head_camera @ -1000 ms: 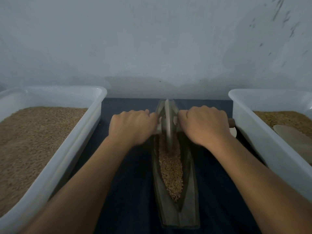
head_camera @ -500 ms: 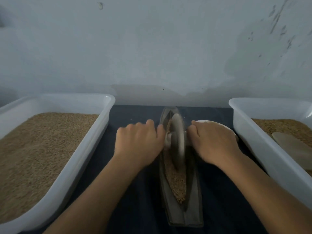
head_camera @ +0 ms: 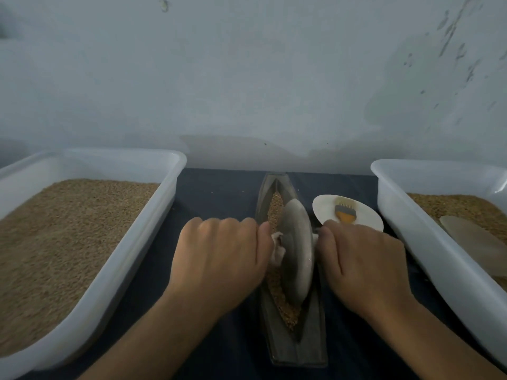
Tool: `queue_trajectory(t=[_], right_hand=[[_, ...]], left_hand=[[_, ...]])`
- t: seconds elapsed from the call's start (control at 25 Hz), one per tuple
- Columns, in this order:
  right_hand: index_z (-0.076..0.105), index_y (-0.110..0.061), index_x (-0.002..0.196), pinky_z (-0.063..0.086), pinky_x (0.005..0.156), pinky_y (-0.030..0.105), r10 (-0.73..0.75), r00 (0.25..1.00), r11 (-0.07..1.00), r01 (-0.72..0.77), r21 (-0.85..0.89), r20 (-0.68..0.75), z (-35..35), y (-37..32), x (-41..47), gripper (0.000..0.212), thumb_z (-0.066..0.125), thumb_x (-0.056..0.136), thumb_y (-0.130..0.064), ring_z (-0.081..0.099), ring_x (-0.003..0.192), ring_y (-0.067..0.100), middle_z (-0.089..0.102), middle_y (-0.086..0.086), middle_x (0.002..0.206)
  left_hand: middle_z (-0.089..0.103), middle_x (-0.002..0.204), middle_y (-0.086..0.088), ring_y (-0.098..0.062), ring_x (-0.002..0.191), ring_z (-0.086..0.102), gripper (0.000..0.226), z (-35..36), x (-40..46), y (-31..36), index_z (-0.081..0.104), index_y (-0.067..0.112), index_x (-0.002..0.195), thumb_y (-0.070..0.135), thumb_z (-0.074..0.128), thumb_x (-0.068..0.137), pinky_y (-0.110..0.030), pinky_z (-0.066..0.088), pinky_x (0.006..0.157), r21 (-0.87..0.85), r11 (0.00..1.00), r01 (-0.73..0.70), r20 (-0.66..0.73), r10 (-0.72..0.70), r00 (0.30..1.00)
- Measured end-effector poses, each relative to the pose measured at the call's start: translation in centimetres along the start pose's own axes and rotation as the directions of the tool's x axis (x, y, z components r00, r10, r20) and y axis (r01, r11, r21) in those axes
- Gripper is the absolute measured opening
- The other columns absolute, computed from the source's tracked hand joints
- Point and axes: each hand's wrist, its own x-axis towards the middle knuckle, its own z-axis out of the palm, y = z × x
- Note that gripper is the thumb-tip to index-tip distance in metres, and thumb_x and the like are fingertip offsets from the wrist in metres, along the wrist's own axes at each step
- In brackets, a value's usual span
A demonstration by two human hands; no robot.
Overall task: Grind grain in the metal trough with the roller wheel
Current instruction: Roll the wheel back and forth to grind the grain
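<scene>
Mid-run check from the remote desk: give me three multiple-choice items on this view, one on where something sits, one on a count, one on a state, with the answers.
1. Where does the small white dish with the brush sit?
A. Between the metal trough and the right-hand tub
B. Inside the left-hand tub
C. At the near end of the trough

2. How many white tubs of grain are in view?
A. One
B. Two
C. Three

3. How is the roller wheel held?
A. By the left hand alone
B. It stands free, untouched
C. The left hand and the right hand each grip one side of its axle

Answers:
1. A, the dish lies on the dark cloth right of the trough, short of the right tub.
2. B, one tub at each side.
3. C, curled fingers close in at both sides of the wheel, which sits in the grain.
</scene>
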Motion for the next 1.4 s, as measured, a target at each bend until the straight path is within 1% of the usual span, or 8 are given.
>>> queue_trajectory(t=[0.16,0.4,0.52,0.64,0.84,1.08,1.24,1.4], right_hand=[[0.036,-0.029,0.062,0.024,0.044,0.026,0.018,1.000,0.990,-0.020,-0.142,-0.009,0.9,0.3,1.2,0.053,0.012,0.105,-0.048,0.033,0.043,0.005,0.036,-0.009,0.051],[0.026,-0.026,0.087,0.034,0.056,0.036,0.039,0.884,0.989,0.033,-0.145,0.465,2.5,1.8,12.6,0.021,0.040,0.103,-0.027,0.049,0.074,0.021,0.046,0.004,0.084],[0.041,-0.018,0.090,0.031,0.056,0.037,0.019,0.935,0.966,0.074,-0.247,0.355,2.2,0.7,12.3,0.027,0.023,0.102,-0.034,0.044,0.067,0.022,0.054,0.006,0.085],[0.049,-0.021,0.073,0.025,0.049,0.030,-0.033,0.993,0.960,0.061,-0.272,0.109,1.7,-0.4,6.9,0.061,-0.003,0.094,-0.045,0.039,0.052,0.017,0.052,-0.002,0.065],[0.047,-0.025,0.068,0.032,0.047,0.028,-0.137,0.970,0.989,0.144,0.023,-0.200,0.1,-0.3,0.1,0.050,0.024,0.110,-0.041,0.039,0.047,0.013,0.044,-0.007,0.059],[0.046,-0.021,0.076,0.042,0.061,0.038,0.002,0.986,0.967,0.040,-0.250,0.167,2.5,1.0,7.9,0.040,0.021,0.103,-0.036,0.050,0.067,0.022,0.052,0.000,0.074],[0.034,-0.021,0.084,0.040,0.065,0.041,-0.017,0.881,0.981,0.107,-0.164,0.473,3.6,2.5,13.4,0.022,0.032,0.104,-0.027,0.050,0.076,0.021,0.049,0.003,0.086],[0.035,-0.020,0.079,0.031,0.056,0.035,-0.062,0.943,0.962,0.144,-0.234,0.326,3.1,1.3,12.1,0.027,0.025,0.103,-0.028,0.047,0.069,0.022,0.044,0.002,0.076]], left_hand=[[0.034,0.049,0.011,-0.012,0.040,0.032,0.047,0.2,1.5,-0.3,0.036,0.023,0.059,0.034,0.031,0.104,-0.025,0.023,0.048,0.039,0.999,-0.006,0.021,0.006,1.000],[0.060,0.088,-0.004,-0.026,0.074,0.055,0.047,3.1,12.6,-3.8,0.059,0.014,0.099,0.044,0.025,0.088,-0.044,0.040,0.074,-0.187,0.973,0.139,0.602,0.002,0.799],[0.059,0.092,-0.005,-0.026,0.075,0.053,0.023,4.0,11.4,-3.9,0.057,0.015,0.103,0.032,0.042,0.101,-0.042,0.039,0.072,-0.150,0.974,0.169,0.532,-0.065,0.844],[0.049,0.069,0.005,-0.019,0.057,0.047,0.020,3.5,4.0,-1.4,0.053,0.020,0.084,0.027,0.050,0.103,-0.033,0.041,0.054,-0.018,0.998,0.067,0.108,-0.065,0.992],[0.037,0.058,0.012,-0.010,0.049,0.035,0.043,1.6,-1.6,-0.1,0.039,0.032,0.071,0.043,0.023,0.109,-0.035,0.034,0.055,-0.151,0.982,0.110,-0.128,-0.129,0.983],[0.039,0.067,0.003,-0.022,0.059,0.043,0.039,3.3,6.4,-2.1,0.044,0.018,0.082,0.043,0.017,0.094,-0.035,0.036,0.059,0.034,0.999,0.019,0.202,-0.026,0.979],[0.062,0.072,-0.007,-0.027,0.075,0.057,0.049,3.9,13.6,-4.0,0.057,0.016,0.081,0.048,0.021,0.079,-0.042,0.037,0.072,-0.191,0.968,0.164,0.561,-0.030,0.827],[0.056,0.090,-0.007,-0.030,0.083,0.055,0.020,4.1,10.8,-4.0,0.044,0.020,0.095,0.039,0.038,0.094,-0.043,0.041,0.072,-0.110,0.992,0.056,0.469,0.002,0.883]])
